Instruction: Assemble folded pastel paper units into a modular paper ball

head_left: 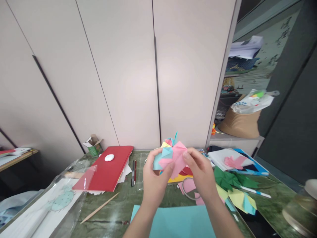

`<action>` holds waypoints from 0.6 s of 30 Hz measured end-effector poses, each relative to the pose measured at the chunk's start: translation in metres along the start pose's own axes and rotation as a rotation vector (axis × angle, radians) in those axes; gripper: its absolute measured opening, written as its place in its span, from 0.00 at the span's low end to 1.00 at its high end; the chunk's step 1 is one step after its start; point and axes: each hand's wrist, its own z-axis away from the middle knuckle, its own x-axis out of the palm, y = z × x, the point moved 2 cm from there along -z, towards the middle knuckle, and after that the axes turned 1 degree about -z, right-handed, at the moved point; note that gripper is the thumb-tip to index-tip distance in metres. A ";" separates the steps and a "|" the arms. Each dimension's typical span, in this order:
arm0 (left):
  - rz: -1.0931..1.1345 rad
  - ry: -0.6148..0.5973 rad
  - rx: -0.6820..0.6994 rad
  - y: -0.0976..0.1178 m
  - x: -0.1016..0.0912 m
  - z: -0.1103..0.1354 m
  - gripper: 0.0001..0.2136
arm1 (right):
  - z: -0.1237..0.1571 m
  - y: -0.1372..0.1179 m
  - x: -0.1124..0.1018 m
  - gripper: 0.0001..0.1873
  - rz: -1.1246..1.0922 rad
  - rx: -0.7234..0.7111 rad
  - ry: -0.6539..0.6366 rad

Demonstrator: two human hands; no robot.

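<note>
Both of my hands hold up a folded paper piece (180,152) of pink and light blue above the table's middle. My left hand (155,173) grips its blue left side, with the thumb pressed on the pink front. At the right edge, the thumb and fingers of my right hand (199,168) pinch a pink corner. Behind the piece, yellow, red and blue folded bits (170,141) show, partly hidden; I cannot tell if they are joined to it. Below my wrists lies a sheet of light blue paper (182,219).
A red folder (109,170) with a white oval object (109,157) lies left, near a wooden stick (100,207) and two pens (134,172). To the right are a tape roll (184,190), green paper (226,178), a marker (256,191) and a glass jar (300,211).
</note>
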 end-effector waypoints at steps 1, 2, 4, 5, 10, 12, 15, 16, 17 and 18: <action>-0.003 0.006 -0.007 0.000 0.000 -0.001 0.15 | 0.000 -0.001 0.000 0.12 -0.003 0.001 -0.014; -0.003 0.015 -0.012 -0.001 0.000 -0.001 0.15 | -0.001 -0.001 -0.001 0.11 -0.004 0.002 -0.021; 0.005 0.028 -0.009 -0.002 0.000 -0.002 0.18 | -0.002 0.000 -0.002 0.09 -0.003 0.011 -0.019; 0.023 0.029 0.000 -0.003 0.000 -0.003 0.21 | -0.003 0.001 -0.004 0.09 -0.004 0.021 -0.013; 0.347 -0.028 0.089 -0.007 -0.003 -0.007 0.38 | -0.009 0.005 -0.016 0.10 0.011 0.115 -0.093; 0.464 -0.045 0.090 -0.007 -0.007 -0.009 0.38 | -0.011 0.005 -0.021 0.10 0.018 0.150 -0.133; 0.525 -0.045 -0.008 -0.005 -0.012 -0.013 0.35 | -0.013 0.006 -0.026 0.11 0.043 0.184 -0.175; 0.524 -0.041 -0.048 -0.004 -0.013 -0.014 0.34 | -0.013 0.006 -0.026 0.11 0.052 0.194 -0.205; 0.516 -0.036 -0.084 -0.004 -0.015 -0.016 0.34 | -0.013 0.007 -0.026 0.11 0.059 0.207 -0.245; 0.499 -0.030 -0.113 -0.004 -0.016 -0.018 0.34 | -0.013 0.007 -0.025 0.11 0.062 0.221 -0.290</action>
